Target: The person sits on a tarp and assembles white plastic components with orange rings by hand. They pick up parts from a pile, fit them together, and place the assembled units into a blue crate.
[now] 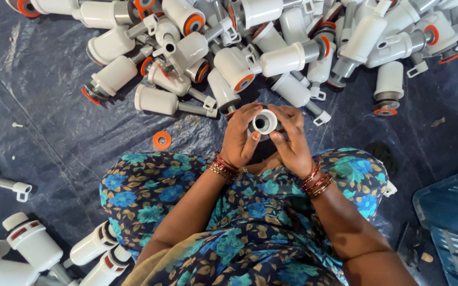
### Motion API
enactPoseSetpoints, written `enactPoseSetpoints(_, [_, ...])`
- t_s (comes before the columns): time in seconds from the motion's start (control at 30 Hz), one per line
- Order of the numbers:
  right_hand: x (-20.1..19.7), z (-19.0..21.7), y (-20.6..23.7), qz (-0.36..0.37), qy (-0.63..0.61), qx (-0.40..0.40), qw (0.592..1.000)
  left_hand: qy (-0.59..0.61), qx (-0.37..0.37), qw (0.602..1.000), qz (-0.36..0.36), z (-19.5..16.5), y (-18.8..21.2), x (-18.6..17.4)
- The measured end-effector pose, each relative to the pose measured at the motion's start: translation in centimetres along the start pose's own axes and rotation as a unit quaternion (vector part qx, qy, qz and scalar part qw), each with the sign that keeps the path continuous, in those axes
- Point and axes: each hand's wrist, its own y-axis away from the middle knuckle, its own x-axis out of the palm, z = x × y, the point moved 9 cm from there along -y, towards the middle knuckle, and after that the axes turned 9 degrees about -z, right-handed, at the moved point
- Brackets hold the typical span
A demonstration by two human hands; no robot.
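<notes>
While both forearms reach forward over the lap, the left hand (239, 135) and the right hand (291, 139) meet around one white plastic valve part (264, 121), held end-on toward the camera so its round opening shows as a dark hole inside a thick white ring. The left hand curls over it from the left, fingers wrapped on the far side and the thumb, its nail painted orange, pressed against the near rim. The right hand closes on it from the right, fingers bent over the top and the thumb set low on the rim, so the part is pinched between the two hands just above the knees. Stacks of red and gold bangles (222, 167) ring both wrists.

A floral dress (239, 222) in blue, teal and brown covers the lap. Beyond the hands lies a heap of valve parts (271, 47), smooth white cylinders with grey stems, white clips and orange rubber rings at their ends, tumbled at all angles. One loose orange washer (161, 140) lies flat on the creased dark blue tarpaulin (43, 106) left of the hands. More white cylinders (33, 243) lie at the lower left, and a blue plastic crate (451, 217) stands at the right edge.
</notes>
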Motion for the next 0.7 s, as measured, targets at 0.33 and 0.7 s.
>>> enactPoseSetpoints(0.33, [0.5,-2.9,0.8,0.021,0.032,0.043,0.998,-0.043,-0.055,0.997,0.024,0.7,0.3,-0.4])
enactPoseSetpoints(0.7, [-1.1,-4.4,5.6,0.043,-0.027,0.035,0.998,-0.168,0.030,0.984,0.054,-5.4,1.4,1.1])
